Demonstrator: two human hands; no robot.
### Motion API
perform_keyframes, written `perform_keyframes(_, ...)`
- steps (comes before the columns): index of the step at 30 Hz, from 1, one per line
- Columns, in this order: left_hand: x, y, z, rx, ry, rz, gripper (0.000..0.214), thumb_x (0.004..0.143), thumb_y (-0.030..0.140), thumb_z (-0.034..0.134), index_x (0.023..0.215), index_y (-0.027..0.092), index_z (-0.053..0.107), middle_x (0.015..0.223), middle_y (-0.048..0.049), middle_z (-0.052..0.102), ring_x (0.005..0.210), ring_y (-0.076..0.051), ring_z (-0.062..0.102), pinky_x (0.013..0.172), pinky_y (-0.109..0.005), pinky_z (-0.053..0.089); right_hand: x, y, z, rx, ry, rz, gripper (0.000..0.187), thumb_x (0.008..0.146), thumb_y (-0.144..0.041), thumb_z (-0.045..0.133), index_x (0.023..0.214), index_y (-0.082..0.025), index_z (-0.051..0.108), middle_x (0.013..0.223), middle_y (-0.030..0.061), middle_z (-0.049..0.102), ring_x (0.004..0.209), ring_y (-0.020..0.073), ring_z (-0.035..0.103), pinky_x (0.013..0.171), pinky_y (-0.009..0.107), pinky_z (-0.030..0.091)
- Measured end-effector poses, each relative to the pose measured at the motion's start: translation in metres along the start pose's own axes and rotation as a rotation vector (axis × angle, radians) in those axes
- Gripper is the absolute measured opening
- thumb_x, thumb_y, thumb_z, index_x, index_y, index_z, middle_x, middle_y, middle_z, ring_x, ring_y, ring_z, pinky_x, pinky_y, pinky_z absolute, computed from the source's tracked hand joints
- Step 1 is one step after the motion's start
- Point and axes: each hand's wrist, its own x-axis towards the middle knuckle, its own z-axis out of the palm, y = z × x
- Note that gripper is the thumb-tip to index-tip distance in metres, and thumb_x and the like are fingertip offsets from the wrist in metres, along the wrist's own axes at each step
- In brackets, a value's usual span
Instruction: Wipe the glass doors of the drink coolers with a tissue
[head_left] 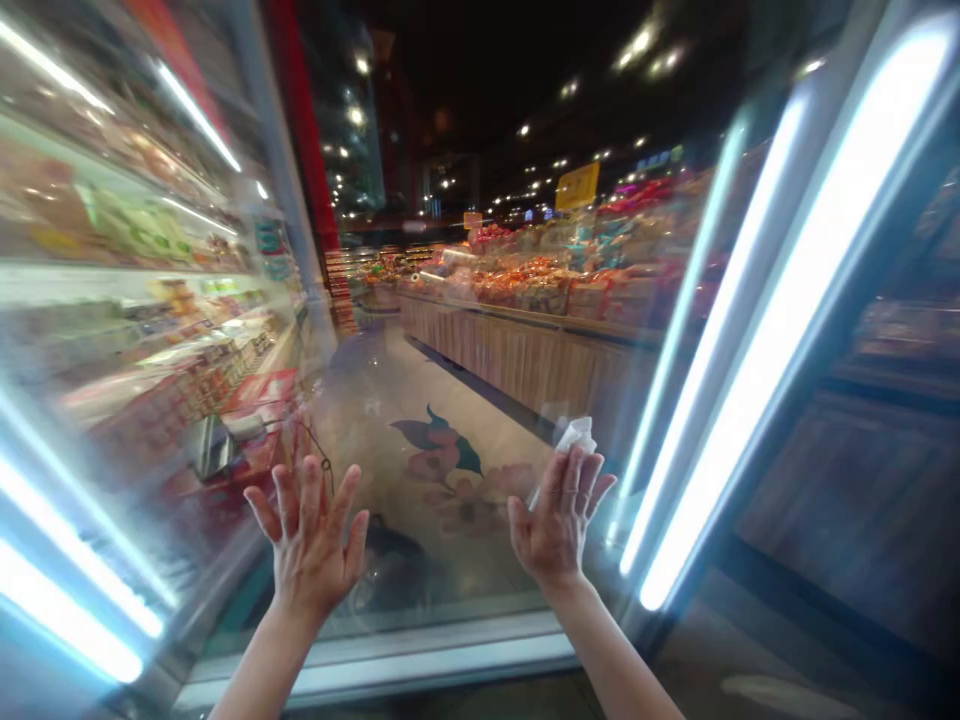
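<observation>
In the head view, a glass pane (465, 560) stands in front of me, seen through to a shop floor with a printed flower pattern. My left hand (311, 535) is raised toward it with its fingers spread and nothing in them. My right hand (556, 515) is up on the other side, holding a crumpled white tissue (577, 436) that sticks out past its fingertips. The palm hides most of the tissue. Whether either hand touches the glass I cannot tell for sure.
Bright tube lights flank the pane, one group on the right (795, 300) and another at lower left. Blurred shelves of packaged goods (150, 300) line the left side. Beyond the glass runs a long wood-sided display counter (502, 350) heaped with goods. A yellow sign (577, 187) rises above it.
</observation>
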Motion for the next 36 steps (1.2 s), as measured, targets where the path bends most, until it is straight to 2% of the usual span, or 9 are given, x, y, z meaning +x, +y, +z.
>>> perform_keyframes(5, -0.022, -0.014, 0.001, -0.007, 0.030, -0.070, 0.091, 0.090, 0.022, 0.064, 0.161, 0.047, 0.012, 0.175, 0.0046, -0.002, 0.161, -0.034, -0.004, 0.126, -0.071, -0.005, 0.015, -0.050, 0.011, 0.099, -0.144, -0.351, 0.081, 0.098, -0.042, 0.049, 0.166, -0.017, 0.012, 0.169, 0.0074, 0.024, 0.161, 0.0267, 0.002, 0.130, 0.063, 0.004)
perform_keyframes(7, -0.028, -0.023, 0.001, -0.006, 0.042, -0.080, 0.091, 0.090, 0.022, 0.064, 0.161, 0.046, 0.013, 0.175, 0.0035, -0.002, 0.161, -0.034, -0.005, 0.126, -0.071, -0.005, 0.032, -0.063, 0.012, 0.071, -0.118, -0.300, 0.082, 0.099, -0.042, 0.049, 0.166, -0.015, 0.011, 0.168, 0.0102, 0.026, 0.161, 0.0282, 0.000, 0.129, 0.065, 0.002)
perform_keyframes(10, -0.035, -0.039, -0.001, 0.005, 0.062, -0.072, 0.090, 0.090, 0.021, 0.064, 0.162, 0.044, 0.014, 0.175, 0.0026, -0.003, 0.161, -0.032, -0.007, 0.127, -0.069, -0.004, 0.045, -0.077, 0.013, 0.032, -0.086, -0.216, 0.084, 0.100, -0.041, 0.049, 0.165, -0.008, 0.008, 0.171, 0.0137, 0.014, 0.161, 0.0325, -0.004, 0.128, 0.066, 0.001)
perform_keyframes(14, -0.050, -0.061, -0.009, 0.024, 0.081, -0.140, 0.087, 0.092, 0.022, 0.062, 0.163, 0.040, 0.014, 0.175, -0.0001, -0.005, 0.161, -0.031, -0.010, 0.128, -0.067, -0.002, 0.029, -0.105, 0.018, 0.085, -0.240, -0.700, 0.067, 0.101, -0.050, 0.046, 0.159, -0.017, 0.039, 0.171, -0.0006, 0.018, 0.162, 0.0220, -0.002, 0.133, 0.047, -0.004)
perform_keyframes(16, -0.063, -0.069, -0.011, 0.028, 0.089, -0.213, 0.086, 0.093, 0.022, 0.060, 0.163, 0.039, 0.013, 0.175, -0.0019, -0.005, 0.160, -0.032, -0.011, 0.128, -0.067, -0.002, 0.028, -0.123, 0.022, 0.091, -0.285, -0.862, 0.062, 0.100, -0.054, 0.048, 0.153, -0.022, 0.049, 0.170, -0.0059, 0.024, 0.162, 0.0185, -0.003, 0.133, 0.042, -0.004)
perform_keyframes(21, -0.097, -0.087, -0.004, 0.028, 0.139, -0.337, 0.082, 0.096, 0.022, 0.056, 0.164, 0.036, 0.012, 0.175, -0.0041, -0.007, 0.161, -0.033, -0.009, 0.128, -0.067, -0.002, 0.058, -0.173, 0.036, 0.086, -0.272, -0.721, 0.072, 0.100, -0.052, 0.053, 0.160, -0.017, 0.037, 0.171, 0.0031, 0.026, 0.162, 0.0214, -0.007, 0.133, 0.048, 0.001)
perform_keyframes(27, -0.116, -0.114, 0.008, 0.018, 0.196, -0.382, 0.082, 0.096, 0.024, 0.058, 0.164, 0.035, 0.013, 0.175, -0.0065, -0.005, 0.161, -0.036, -0.006, 0.127, -0.069, -0.001, 0.060, -0.210, 0.049, 0.124, -0.301, -1.068, 0.070, 0.100, -0.053, 0.052, 0.159, -0.019, 0.039, 0.171, -0.0050, 0.026, 0.162, 0.0168, 0.000, 0.134, 0.035, 0.012)
perform_keyframes(32, -0.126, -0.128, 0.010, -0.014, 0.224, -0.436, 0.083, 0.097, 0.022, 0.056, 0.164, 0.033, 0.008, 0.175, -0.0068, -0.008, 0.160, -0.033, -0.012, 0.126, -0.068, -0.005, 0.062, -0.219, 0.047, 0.110, -0.341, -0.838, 0.069, 0.101, -0.046, 0.052, 0.162, -0.021, 0.032, 0.172, -0.0004, 0.024, 0.162, 0.0220, 0.001, 0.134, 0.050, 0.012)
perform_keyframes(36, -0.132, -0.132, 0.010, -0.046, 0.264, -0.452, 0.081, 0.098, 0.021, 0.052, 0.164, 0.031, 0.007, 0.175, -0.0069, -0.007, 0.160, -0.033, -0.011, 0.127, -0.068, -0.003, 0.038, -0.231, 0.053, 0.030, -0.314, -1.191, 0.072, 0.100, -0.063, 0.045, 0.159, -0.022, 0.039, 0.170, -0.0062, 0.030, 0.162, 0.0166, 0.007, 0.134, 0.035, 0.011)
